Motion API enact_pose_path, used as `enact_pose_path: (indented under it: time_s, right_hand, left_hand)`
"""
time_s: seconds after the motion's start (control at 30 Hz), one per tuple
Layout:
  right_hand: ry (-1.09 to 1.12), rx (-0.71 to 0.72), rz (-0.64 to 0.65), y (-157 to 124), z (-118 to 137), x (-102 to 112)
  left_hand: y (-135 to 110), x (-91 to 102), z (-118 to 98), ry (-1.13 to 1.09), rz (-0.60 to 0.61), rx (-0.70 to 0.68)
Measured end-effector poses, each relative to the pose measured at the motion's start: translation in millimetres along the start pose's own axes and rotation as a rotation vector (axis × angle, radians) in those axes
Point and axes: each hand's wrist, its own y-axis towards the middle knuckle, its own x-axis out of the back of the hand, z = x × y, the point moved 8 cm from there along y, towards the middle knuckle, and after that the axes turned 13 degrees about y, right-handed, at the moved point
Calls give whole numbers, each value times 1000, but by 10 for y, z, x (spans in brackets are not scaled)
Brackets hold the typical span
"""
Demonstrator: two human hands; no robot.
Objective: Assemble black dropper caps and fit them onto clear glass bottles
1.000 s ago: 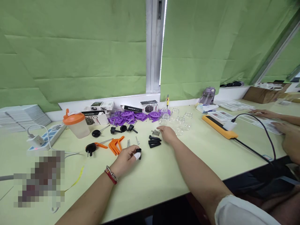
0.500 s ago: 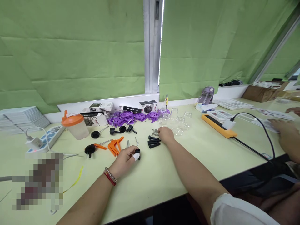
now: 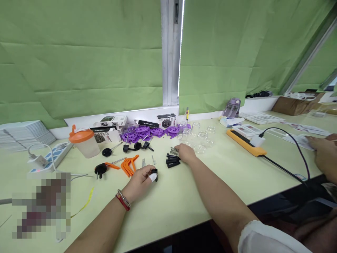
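Note:
Near the table's front middle, my left hand [image 3: 141,179] grips a small black plastic part [image 3: 155,172] between thumb and fingers. White tape wraps the thumb. My right hand [image 3: 186,153] reaches further out, its fingertips closed at a small group of metal coil springs [image 3: 173,150]; the fingers partly hide them. Just below the springs lie several black plastic handles [image 3: 172,161] side by side. Thin metal pins [image 3: 143,162] and a small silvery part [image 3: 154,160] lie beyond my left hand. Orange bent levers [image 3: 128,165] rest to its left.
Purple plastic parts [image 3: 142,133] and clear cups [image 3: 196,131] stand along the back. Black round-headed pieces [image 3: 107,152] lie left of centre. An orange-lidded shaker [image 3: 85,140] and a power strip [image 3: 55,156] are at left; a yellow power strip [image 3: 246,142] and another person's hand [image 3: 325,149] are at right.
My right hand has shifted very slightly at the springs, and more of them show now. My left hand keeps the black part nearly in place. The other person's hands at right have moved.

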Motion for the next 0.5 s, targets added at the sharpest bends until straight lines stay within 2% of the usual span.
enact_pose_path:
  time_s: [0.5]
  right_hand:
    - [-37,-6,148,94,20,-27]
  left_hand:
    - [-23,15,-39,10,4,0]
